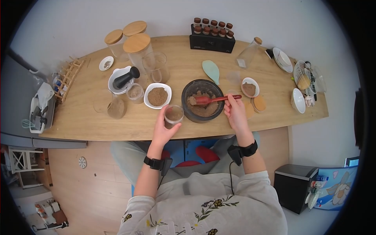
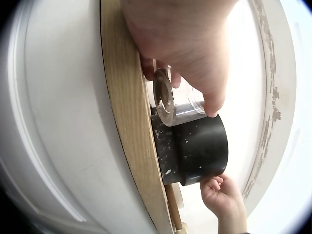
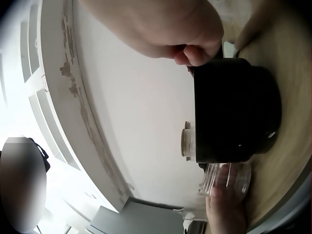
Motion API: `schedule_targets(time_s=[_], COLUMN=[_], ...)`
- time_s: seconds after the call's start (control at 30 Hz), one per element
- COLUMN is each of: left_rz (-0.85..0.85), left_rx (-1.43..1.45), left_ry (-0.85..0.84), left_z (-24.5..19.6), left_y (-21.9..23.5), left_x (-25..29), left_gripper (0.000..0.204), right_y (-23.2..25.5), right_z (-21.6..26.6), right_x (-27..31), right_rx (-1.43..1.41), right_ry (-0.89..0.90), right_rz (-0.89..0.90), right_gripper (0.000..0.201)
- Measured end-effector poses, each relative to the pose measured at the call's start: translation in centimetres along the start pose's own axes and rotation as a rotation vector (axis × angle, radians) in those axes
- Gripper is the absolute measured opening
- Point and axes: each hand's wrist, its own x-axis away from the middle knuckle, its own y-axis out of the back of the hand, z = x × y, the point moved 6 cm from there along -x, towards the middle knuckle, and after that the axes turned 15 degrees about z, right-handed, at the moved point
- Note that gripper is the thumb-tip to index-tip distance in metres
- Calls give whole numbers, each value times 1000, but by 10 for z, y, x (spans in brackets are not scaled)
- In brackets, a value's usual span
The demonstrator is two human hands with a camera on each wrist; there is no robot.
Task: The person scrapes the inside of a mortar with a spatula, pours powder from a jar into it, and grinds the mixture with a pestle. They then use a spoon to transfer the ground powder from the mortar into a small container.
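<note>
In the head view, my left hand (image 1: pixel 162 128) grips a clear jar (image 1: pixel 174 114) at the mortar's near left side. Some brown powder lies at the jar's bottom, as the left wrist view shows of the same jar (image 2: pixel 183 116). My right hand (image 1: pixel 236 114) pinches the handle of a red spatula (image 1: pixel 219 99), whose blade rests in brown powder (image 1: pixel 203 107) inside the black mortar (image 1: pixel 187 111). From the right wrist, the mortar (image 3: pixel 234 112) hides the spatula's blade, and the jar (image 3: pixel 239 181) stands beyond it.
A white bowl of brown powder (image 1: pixel 158 96) stands left of the mortar. Behind it are a black pestle (image 1: pixel 126 78) in a white bowl and several wood-lidded jars (image 1: pixel 137 43). A green spoon rest (image 1: pixel 211 71) lies behind the mortar; a small powder bowl (image 1: pixel 250 87) sits right.
</note>
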Motion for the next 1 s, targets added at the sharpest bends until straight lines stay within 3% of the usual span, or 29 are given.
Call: schedule_targets(time_s=[0.23, 0.43, 0.53, 0.67, 0.87, 1.0], left_rz=[-1, 9, -2, -7, -9, -1], left_rx=[-16, -10, -11, -1, -1, 13], left_ry=[-4, -7, -17, -29, -6, -5], left_z=[1, 3, 2, 3, 4, 4], left_y=[1, 1, 1, 1, 1, 1], left_x=[0, 1, 1, 0, 1, 1], left_gripper=[73, 75, 75, 74, 75, 75], right_y=[-1, -31, -57, -93, -83, -65], right_z=[2, 16, 16, 18, 46, 61], right_x=[4, 6, 11, 25, 30, 27], right_rx=[-117, -45, 139, 584, 563, 724], right_ry=[7, 70, 120, 205, 316, 325], right_rz=[-8, 52, 138, 300, 271, 187], right_gripper=[15, 15, 14, 14, 14, 14])
